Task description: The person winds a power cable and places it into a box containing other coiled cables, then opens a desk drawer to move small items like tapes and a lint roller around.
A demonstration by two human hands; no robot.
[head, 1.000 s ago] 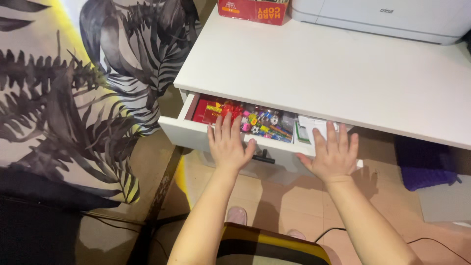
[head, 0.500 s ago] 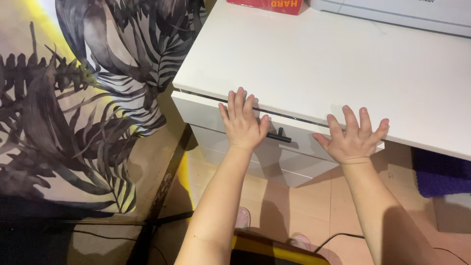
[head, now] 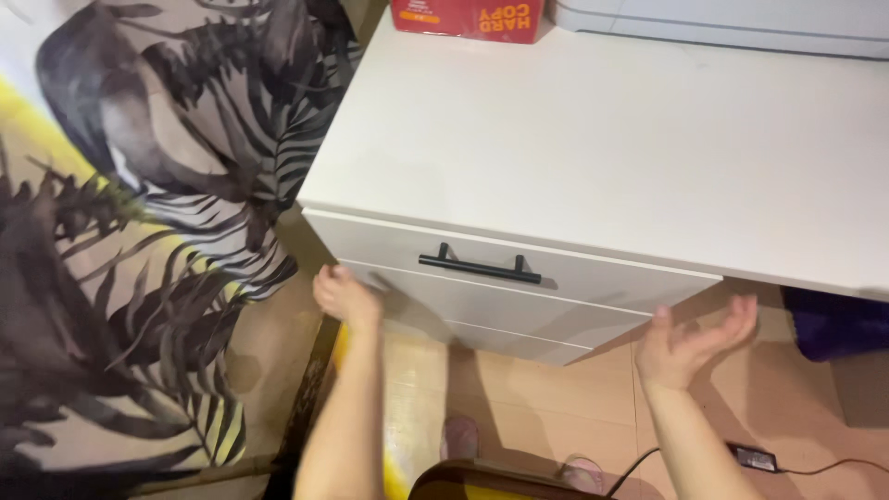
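The drawer (head: 505, 264), open a second ago with its coloured clutter showing, is now shut flush under the desk (head: 602, 148), and both hands have come off its front. The left hand (head: 344, 294) hangs loosely curled and empty near the drawer's left corner; the right hand (head: 690, 341) is open, palm up, empty, below the right end. The black handle (head: 480, 268) is untouched. A red box (head: 468, 17) sits at the far edge. Leaf-print fabric (head: 139, 231) lies left; a cable (head: 796, 463) trails on the tiled floor (head: 519, 389).

A red rectangular box (head: 468, 18) (orange label patch) stands at the cabinet top's (head: 602, 148) back edge.
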